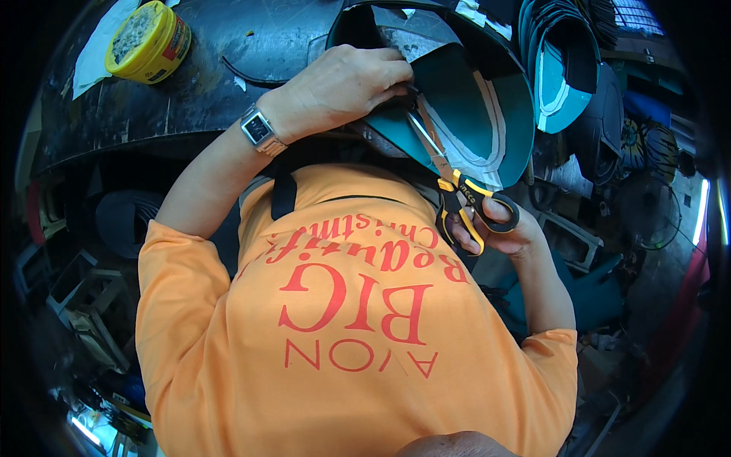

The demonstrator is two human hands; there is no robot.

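Note:
My left hand [346, 87], with a metal watch on its wrist, is closed on the near left edge of a curved teal sheet piece [457, 99]. A pale strip runs in a U shape along the piece's inner face. In my right hand [506, 228] is a pair of scissors [451, 181] with black and yellow handles, my fingers through the loops. Their blades point up and left, across the teal sheet, with the tips close to my left fingertips. Whether the blades are cutting the sheet I cannot tell.
A yellow tub [148, 46] with a crusted top stands at the far left of the dark worktable [221, 99]. Several similar teal pieces [563, 68] are stacked at the far right. A fan [647, 209] stands farther right. A grey frame [571, 240] is below the table.

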